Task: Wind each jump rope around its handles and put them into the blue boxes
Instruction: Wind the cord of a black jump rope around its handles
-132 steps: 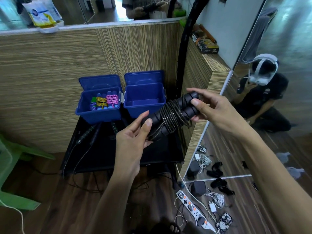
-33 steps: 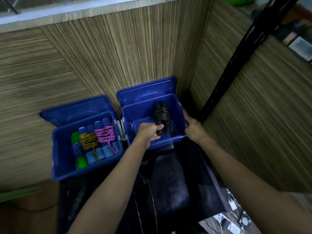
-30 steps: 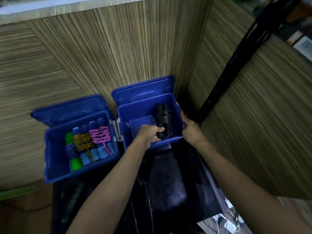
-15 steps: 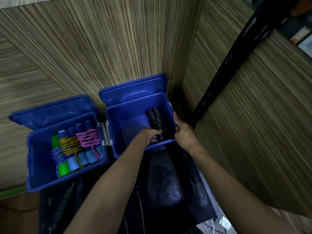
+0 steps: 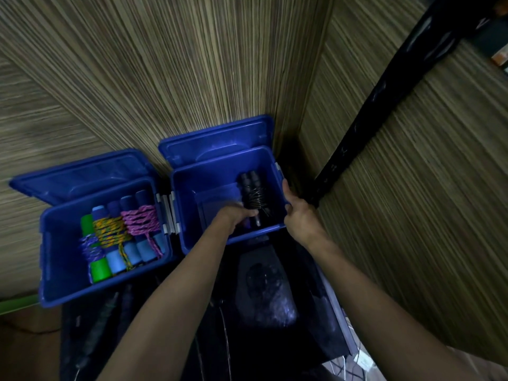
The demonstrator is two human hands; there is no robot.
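A black jump rope (image 5: 253, 192), wound around its two black handles, lies inside the right blue box (image 5: 220, 171) against its right wall. My left hand (image 5: 237, 215) reaches into that box and holds the near end of the bundle; its fingertips are hidden behind the hand. My right hand (image 5: 298, 213) grips the box's right rim, thumb inside. The left blue box (image 5: 55, 243) holds three wound ropes: purple on green handles (image 5: 93, 248), yellow (image 5: 110, 229) and pink (image 5: 140, 220) on blue handles. Both lids stand open against the wall.
The boxes stand on a black table (image 5: 264, 312) in a corner of striped wood panels. A loose black rope with handles (image 5: 101, 320) lies on the table's left part. A black pole (image 5: 379, 105) slants up at right. Cables lie on the floor at the bottom right.
Since 4.4 s ago the wound black rope went from both hands in the air into the right box. In the last second the left hand lowered it deeper; the right hand stays on the rim.
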